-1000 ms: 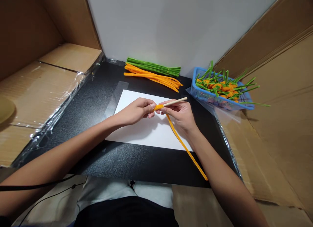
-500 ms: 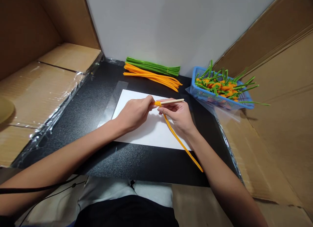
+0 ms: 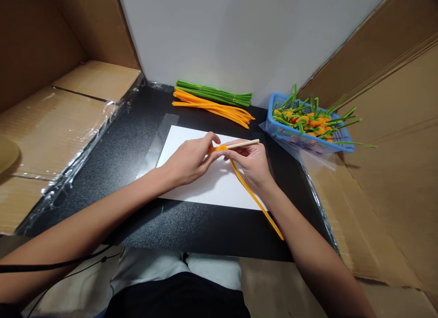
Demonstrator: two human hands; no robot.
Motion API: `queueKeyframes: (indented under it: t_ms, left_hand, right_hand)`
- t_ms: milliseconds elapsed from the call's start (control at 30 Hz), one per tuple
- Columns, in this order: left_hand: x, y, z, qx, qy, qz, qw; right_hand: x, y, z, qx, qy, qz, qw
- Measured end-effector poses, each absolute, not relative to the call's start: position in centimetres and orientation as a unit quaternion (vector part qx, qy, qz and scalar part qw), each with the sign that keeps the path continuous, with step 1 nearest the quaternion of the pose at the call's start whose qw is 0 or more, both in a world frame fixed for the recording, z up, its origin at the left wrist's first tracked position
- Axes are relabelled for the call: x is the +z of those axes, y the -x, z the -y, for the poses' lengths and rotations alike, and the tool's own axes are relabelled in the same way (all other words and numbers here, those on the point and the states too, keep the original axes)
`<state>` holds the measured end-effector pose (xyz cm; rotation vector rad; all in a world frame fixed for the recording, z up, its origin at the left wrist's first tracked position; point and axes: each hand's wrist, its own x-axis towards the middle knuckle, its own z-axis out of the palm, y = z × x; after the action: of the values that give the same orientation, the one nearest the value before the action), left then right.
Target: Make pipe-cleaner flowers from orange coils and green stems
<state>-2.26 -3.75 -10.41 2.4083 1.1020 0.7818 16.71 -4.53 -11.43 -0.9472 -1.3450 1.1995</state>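
Orange pipe cleaner (image 3: 255, 198), soft and bendable, wraps a wooden stick (image 3: 243, 144) gripped by the right hand (image 3: 248, 165), the left hand (image 3: 186, 163) pinching the wrap.

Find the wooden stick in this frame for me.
In the head view, the wooden stick lies in the right hand's grip above the white paper sheet, its far end pointing toward the blue basket and its near end inside the orange pipe cleaner coil beside the left hand.

A black speckled table (image 3: 191, 226) carries a white paper sheet (image 3: 219, 195), a tied bundle of green pipe cleaners (image 3: 214, 93), loose orange pipe cleaners (image 3: 212, 107) just beside it, and a blue plastic basket (image 3: 277, 126) of green-and-orange pipe-cleaner flowers, with brown cardboard panels (image 3: 386, 195) on both sides.
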Motion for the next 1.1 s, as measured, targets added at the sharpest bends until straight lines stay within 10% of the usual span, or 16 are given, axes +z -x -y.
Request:
queueKeyframes:
  t_ms: [233, 667, 933, 1100]
  left_hand:
    - [-12.1, 2.2, 3.6, 0.297, -0.88, -0.371, -0.016]
    - [-9.6, 2.7, 3.0, 0.258, -0.8, -0.335, 0.425]
    - [-11.9, 2.1, 3.8, 0.304, -0.866, -0.387, 0.091]
    - [-11.0, 2.1, 3.7, 0.301, -0.843, -0.429, 0.125]
  right_hand:
    - [-11.4, -16.3, 4.7, 0.505, 0.409, 0.54, 0.536]
    - [-11.1, -17.2, 4.4, 0.5, 0.366, 0.595, 0.512]
    - [-11.0, -16.8, 4.5, 0.491, 0.403, 0.566, 0.526]
    - [-11.3, -16.9, 4.4, 0.515, 0.387, 0.565, 0.514]
